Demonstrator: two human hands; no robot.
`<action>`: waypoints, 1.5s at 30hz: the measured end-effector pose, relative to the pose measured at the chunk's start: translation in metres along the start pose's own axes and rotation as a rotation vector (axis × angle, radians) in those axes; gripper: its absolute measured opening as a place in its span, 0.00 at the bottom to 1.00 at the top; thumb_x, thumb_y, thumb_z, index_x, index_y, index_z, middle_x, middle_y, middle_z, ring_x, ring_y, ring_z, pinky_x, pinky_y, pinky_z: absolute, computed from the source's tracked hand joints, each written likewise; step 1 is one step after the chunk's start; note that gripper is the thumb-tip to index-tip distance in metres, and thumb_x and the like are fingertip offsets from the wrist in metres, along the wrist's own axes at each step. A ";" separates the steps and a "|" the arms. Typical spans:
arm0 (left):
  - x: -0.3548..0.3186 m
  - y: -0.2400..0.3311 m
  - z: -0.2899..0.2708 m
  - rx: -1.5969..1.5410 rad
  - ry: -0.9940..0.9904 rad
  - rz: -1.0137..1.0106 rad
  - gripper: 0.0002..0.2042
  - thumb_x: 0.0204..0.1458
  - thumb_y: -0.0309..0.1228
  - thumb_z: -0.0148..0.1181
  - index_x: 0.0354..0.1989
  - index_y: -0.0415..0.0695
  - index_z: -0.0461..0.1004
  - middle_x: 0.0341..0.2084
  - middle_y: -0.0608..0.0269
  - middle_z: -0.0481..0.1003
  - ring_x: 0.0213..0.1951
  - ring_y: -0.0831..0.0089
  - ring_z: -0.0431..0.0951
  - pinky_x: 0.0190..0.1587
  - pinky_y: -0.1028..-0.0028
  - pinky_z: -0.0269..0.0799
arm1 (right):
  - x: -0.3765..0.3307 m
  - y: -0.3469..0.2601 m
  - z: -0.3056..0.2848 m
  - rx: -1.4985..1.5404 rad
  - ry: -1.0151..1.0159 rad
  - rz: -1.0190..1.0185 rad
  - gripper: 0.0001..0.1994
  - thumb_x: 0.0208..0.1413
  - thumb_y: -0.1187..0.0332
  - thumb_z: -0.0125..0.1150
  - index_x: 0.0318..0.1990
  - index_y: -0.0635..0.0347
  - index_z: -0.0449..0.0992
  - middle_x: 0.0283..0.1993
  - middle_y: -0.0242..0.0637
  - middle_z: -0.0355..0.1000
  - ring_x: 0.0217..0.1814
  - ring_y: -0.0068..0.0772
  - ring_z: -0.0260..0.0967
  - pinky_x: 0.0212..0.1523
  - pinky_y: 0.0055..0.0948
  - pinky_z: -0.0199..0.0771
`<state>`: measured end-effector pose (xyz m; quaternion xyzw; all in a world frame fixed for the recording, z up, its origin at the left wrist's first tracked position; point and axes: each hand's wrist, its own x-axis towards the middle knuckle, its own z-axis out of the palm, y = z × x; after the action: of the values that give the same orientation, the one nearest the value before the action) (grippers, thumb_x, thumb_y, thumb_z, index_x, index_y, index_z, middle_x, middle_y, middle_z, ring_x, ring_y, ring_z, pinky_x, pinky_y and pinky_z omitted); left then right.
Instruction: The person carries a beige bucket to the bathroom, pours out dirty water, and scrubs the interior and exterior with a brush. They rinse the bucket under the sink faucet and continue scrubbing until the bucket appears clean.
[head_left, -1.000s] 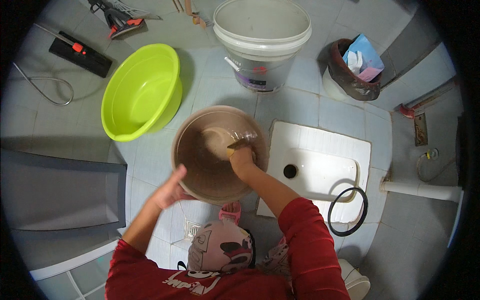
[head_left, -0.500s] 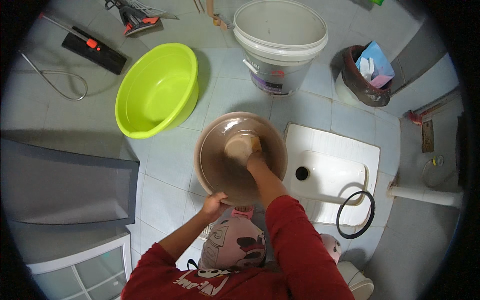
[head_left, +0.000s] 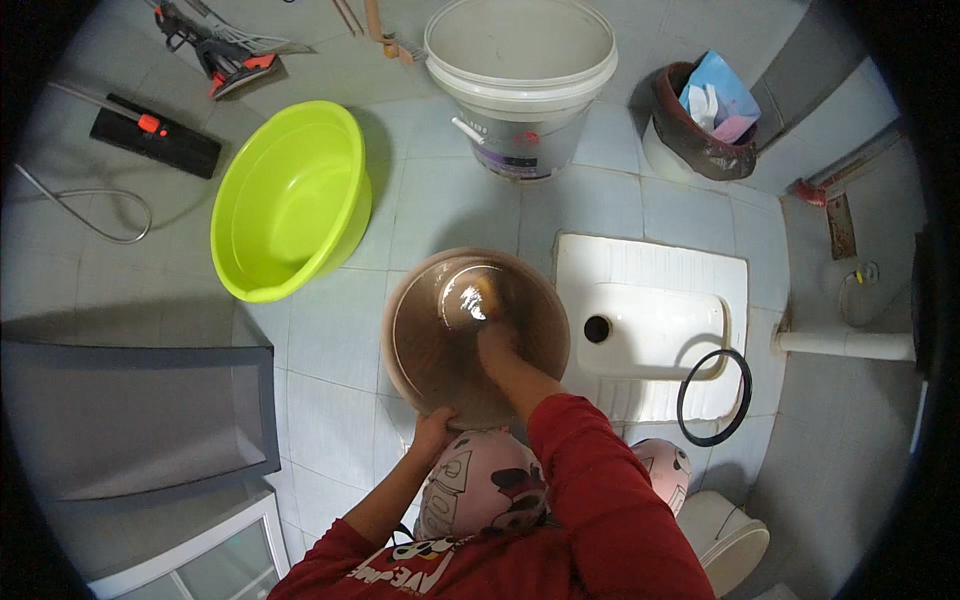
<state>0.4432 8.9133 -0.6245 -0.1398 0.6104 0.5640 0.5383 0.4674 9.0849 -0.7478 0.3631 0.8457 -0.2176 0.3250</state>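
Observation:
A brown round basin (head_left: 395, 350) is in front of me, tilted over my knees. My left hand (head_left: 434, 430) is closed on its near-left rim, with the thumb on top. Inside the basin, my right hand (head_left: 497, 348) presses a yellowish sponge (head_left: 487, 293) against the inner wall. The fingers and sponge are smeared by motion and partly lost in the shine of the wet surface.
A lime-green basin (head_left: 295, 200) stands at the far left, a large bucket (head_left: 520, 130) beyond. Right of the brown basin is a white squat toilet (head_left: 650, 330) with a black ring (head_left: 683, 410). A lined bin (head_left: 690, 150) sits far right; a grey panel (head_left: 150, 420) is at left.
My right hand has moved the sponge leftward across the basin's inside. The basin sits a little nearer in view, and the whole view has shifted slightly.

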 end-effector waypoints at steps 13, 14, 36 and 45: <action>0.010 -0.003 -0.009 0.314 -0.040 -0.073 0.21 0.43 0.23 0.49 0.49 0.35 0.57 0.43 0.51 0.65 0.43 0.54 0.69 0.45 0.58 0.69 | -0.006 0.006 0.012 -0.075 0.082 -0.263 0.13 0.54 0.69 0.43 0.38 0.60 0.75 0.42 0.42 0.71 0.41 0.43 0.71 0.35 0.42 0.71; 0.014 -0.007 -0.014 0.398 -0.133 0.044 0.21 0.43 0.24 0.49 0.49 0.35 0.57 0.43 0.51 0.65 0.43 0.55 0.69 0.44 0.58 0.70 | 0.001 0.005 0.016 0.229 0.150 -0.069 0.13 0.54 0.69 0.42 0.39 0.60 0.75 0.43 0.42 0.71 0.41 0.43 0.71 0.35 0.42 0.71; -0.001 0.011 0.007 0.566 -0.185 -0.053 0.22 0.46 0.29 0.49 0.51 0.35 0.57 0.44 0.52 0.65 0.42 0.62 0.69 0.42 0.66 0.68 | 0.008 0.043 -0.031 0.479 0.224 0.122 0.23 0.56 0.52 0.40 0.44 0.62 0.70 0.43 0.45 0.70 0.46 0.45 0.67 0.45 0.38 0.67; 0.002 0.008 0.008 0.487 -0.178 -0.064 0.22 0.46 0.28 0.49 0.51 0.35 0.58 0.44 0.53 0.65 0.42 0.62 0.69 0.42 0.66 0.69 | 0.005 0.070 -0.061 0.484 0.234 -0.084 0.31 0.49 0.48 0.50 0.54 0.64 0.60 0.54 0.49 0.60 0.57 0.46 0.56 0.56 0.40 0.56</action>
<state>0.4401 8.9233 -0.6203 0.0249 0.6737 0.3930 0.6254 0.4936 9.1694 -0.7186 0.4173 0.8153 -0.3833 0.1196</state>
